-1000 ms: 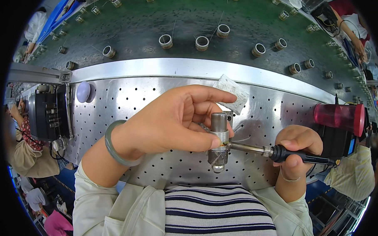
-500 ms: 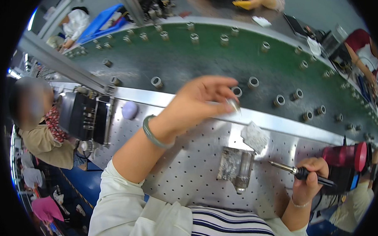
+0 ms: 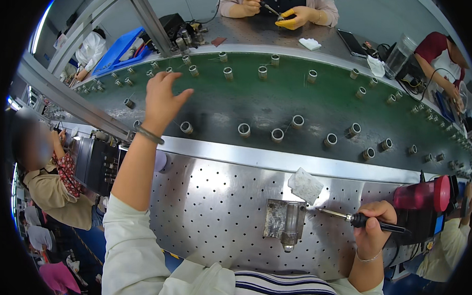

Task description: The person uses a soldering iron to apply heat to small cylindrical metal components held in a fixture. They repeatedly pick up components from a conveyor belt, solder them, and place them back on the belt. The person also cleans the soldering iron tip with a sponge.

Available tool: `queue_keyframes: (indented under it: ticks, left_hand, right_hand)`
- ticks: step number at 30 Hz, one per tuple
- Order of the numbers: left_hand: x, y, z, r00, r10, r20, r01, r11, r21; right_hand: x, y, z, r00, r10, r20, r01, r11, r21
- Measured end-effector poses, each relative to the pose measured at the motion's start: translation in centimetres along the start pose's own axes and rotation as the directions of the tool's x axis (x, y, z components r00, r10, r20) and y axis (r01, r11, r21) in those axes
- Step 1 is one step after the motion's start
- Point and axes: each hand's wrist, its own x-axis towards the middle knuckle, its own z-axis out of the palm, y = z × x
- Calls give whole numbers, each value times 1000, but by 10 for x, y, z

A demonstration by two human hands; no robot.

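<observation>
My left hand (image 3: 164,100) reaches over the green conveyor belt (image 3: 219,104), fingers spread and nothing visible in them. Its fingertips are close to small metal cylinders (image 3: 193,70) standing on the belt's far side; whether they touch one I cannot tell. My right hand (image 3: 375,225) grips a soldering iron (image 3: 358,219) by its black handle. The iron's tip points left, just beside a metal holder block (image 3: 275,221) on the perforated bench. In that block lies a shiny metal cylinder (image 3: 290,223). A whitish crumpled pad (image 3: 305,185) lies behind it.
A metal rail (image 3: 236,153) edges the belt. To the right stand a red-and-pink container (image 3: 425,194) and a dark box. Left are a purple round object (image 3: 160,161) and a black machine (image 3: 93,155). Co-workers sit across the belt and at both sides.
My left hand has swung left and outward over the belt, opening; the small shiny piece in its fingers is gone from them. My right hand keeps hold of the soldering iron. The view has shifted.
</observation>
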Motion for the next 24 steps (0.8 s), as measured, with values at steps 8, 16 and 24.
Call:
queue_keyframes:
  ticks: [8,16,24]
  left_hand:
    - [-40,124,-13,929,61,365,142,851,-505]
    - [-47,171,-72,471,415,779,877,-123,-465]
    - [-60,189,-57,363,620,695,926,-161,-340]
  right_hand:
    - [-2,-4,2,1000,-8,9,8,1000,-19]
    - [-1,-5,7,998,-41,56,46,996,-83]
    - [-7,-1,1,993,13,114,-14,1000,6]
